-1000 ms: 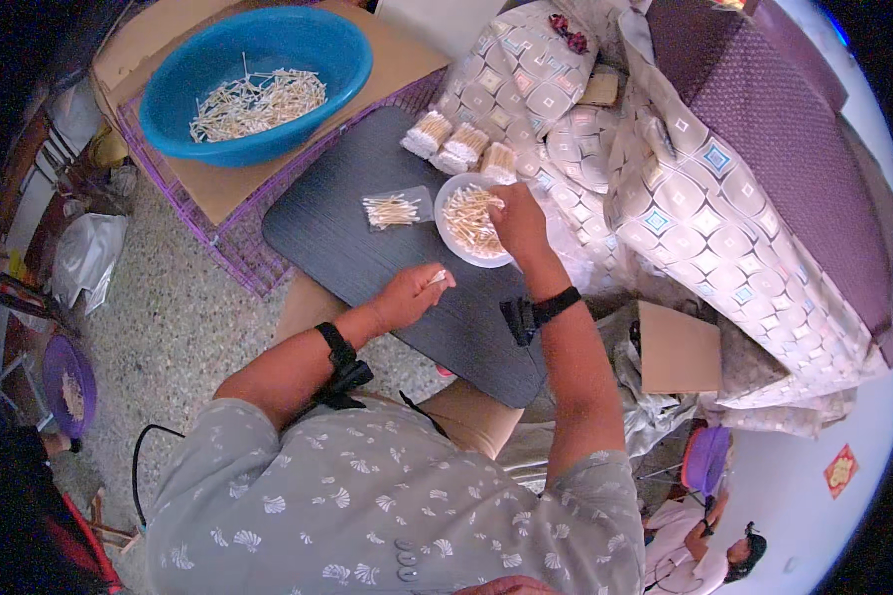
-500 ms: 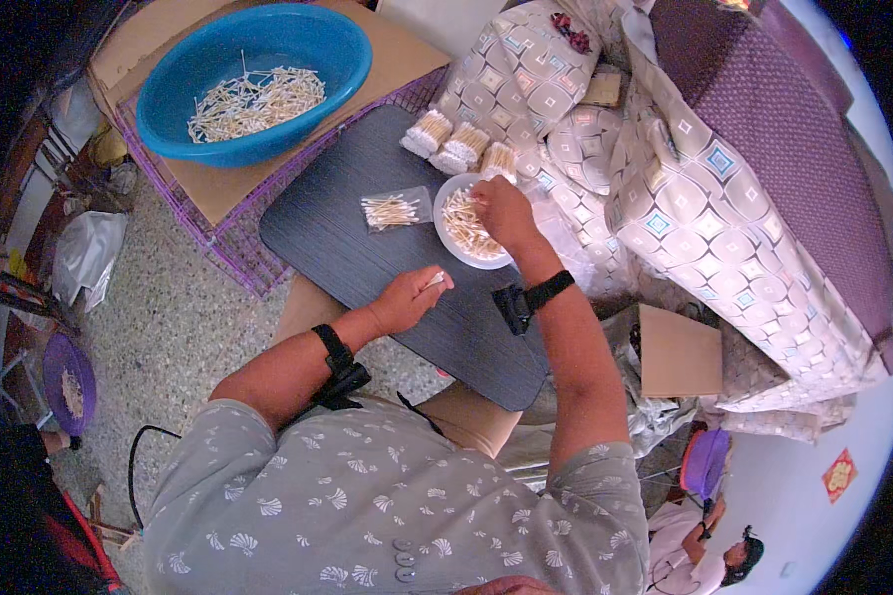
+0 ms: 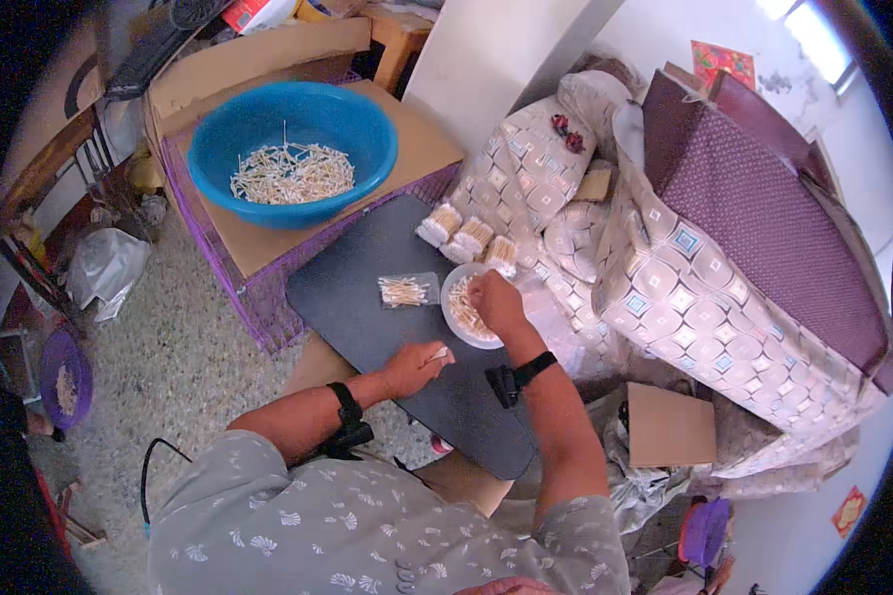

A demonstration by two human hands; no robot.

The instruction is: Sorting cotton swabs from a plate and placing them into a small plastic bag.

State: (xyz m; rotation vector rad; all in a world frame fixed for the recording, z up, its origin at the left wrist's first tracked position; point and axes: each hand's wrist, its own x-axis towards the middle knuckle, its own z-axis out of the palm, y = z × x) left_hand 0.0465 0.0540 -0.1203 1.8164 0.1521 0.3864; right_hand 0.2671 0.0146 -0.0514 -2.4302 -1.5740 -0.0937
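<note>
My right hand (image 3: 498, 302) reaches over the right side of a white round bowl (image 3: 453, 330) of cotton swabs (image 3: 463, 302). Its fingers are closed among the swabs, and their tips are partly hidden. To the near left of the bowl, my left hand (image 3: 415, 370) is closed just above the dark board, with white cotton swab ends showing at its fingertips. A clear plastic bag (image 3: 407, 290) of cotton swabs lies flat, left of the bowl. Behind the bowl several bundled packs of swabs (image 3: 469, 238) stand in a row at the board's far edge.
The dark tabletop (image 3: 362, 263) lies before me. Far left, a big blue basin (image 3: 293, 208) of loose swabs sits on cardboard over a purple wire crate (image 3: 268, 322). Patterned cloth (image 3: 685, 268) drapes furniture on the right, near a cardboard box (image 3: 671, 424). Purple baskets (image 3: 66, 377) stand farther off.
My view has tilted up, so the scene sits lower and more of the far wall shows. My right hand stays at the bowl; my left hand stays closed near the board's near edge.
</note>
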